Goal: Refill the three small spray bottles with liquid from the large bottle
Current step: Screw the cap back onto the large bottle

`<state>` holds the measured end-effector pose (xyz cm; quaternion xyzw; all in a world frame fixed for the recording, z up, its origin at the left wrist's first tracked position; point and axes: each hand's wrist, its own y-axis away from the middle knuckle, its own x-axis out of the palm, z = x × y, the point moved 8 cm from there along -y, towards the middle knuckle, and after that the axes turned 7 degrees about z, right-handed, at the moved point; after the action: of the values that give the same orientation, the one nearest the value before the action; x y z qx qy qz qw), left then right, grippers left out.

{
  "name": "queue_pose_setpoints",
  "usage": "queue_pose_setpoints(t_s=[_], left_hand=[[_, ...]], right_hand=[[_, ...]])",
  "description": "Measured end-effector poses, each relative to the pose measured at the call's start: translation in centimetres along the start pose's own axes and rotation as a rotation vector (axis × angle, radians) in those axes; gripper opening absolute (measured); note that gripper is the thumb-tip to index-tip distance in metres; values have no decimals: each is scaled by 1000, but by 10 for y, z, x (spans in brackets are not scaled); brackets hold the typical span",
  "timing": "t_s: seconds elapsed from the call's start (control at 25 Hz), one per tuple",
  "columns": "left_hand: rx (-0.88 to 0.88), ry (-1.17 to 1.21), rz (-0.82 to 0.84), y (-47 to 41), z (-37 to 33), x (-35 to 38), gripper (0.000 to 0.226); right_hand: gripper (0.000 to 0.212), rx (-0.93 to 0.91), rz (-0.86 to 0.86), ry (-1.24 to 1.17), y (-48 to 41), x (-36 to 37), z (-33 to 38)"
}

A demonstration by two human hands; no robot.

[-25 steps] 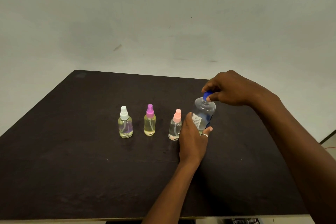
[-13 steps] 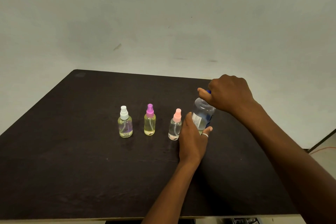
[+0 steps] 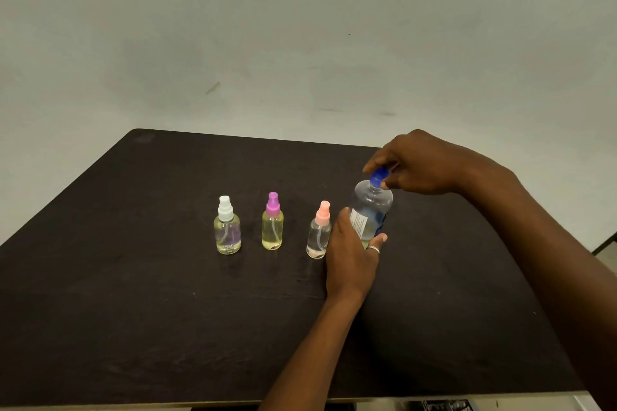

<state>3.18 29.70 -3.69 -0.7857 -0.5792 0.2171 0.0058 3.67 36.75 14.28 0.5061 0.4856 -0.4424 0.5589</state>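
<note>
- The clear large bottle [image 3: 370,210] stands upright near the table's [image 3: 133,310] right edge, part full; left hand [image 3: 350,257] wraps it, right hand [image 3: 420,163] pinches its blue cap [image 3: 379,176].
- Three small spray bottles [image 3: 272,222] beside it hold pale liquid.

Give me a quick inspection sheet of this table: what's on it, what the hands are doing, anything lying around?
Surface: dark table, bare apart from the bottles.
Job's things: white-capped, purple-capped and pink-capped spray bottles upright in a row, caps on; large bottle upright at their right.
Clutter: nothing seen.
Hands: left hand wraps the large bottle; right hand fingers pinch its blue cap.
Cables: nothing seen.
Surroundings: plain grey wall.
</note>
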Motion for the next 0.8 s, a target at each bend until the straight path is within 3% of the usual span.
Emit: queue_pose_setpoints(t_s=[0.36,0.6,0.72,0.8], left_hand=[[-9,-5,0,-1,1,0,69],[-6,19,4,0,-1,-1,67],[-14,21,6,0,0,0,70],[-16,13,-2,0,1,-1,72]], right_hand=[[18,39,-100,7,-6,1,-12],[61,189,-141,163,-12,7,-13],[72,179,-130,110,-5,5,-16],[65,100,-118,65,0,1,-12]])
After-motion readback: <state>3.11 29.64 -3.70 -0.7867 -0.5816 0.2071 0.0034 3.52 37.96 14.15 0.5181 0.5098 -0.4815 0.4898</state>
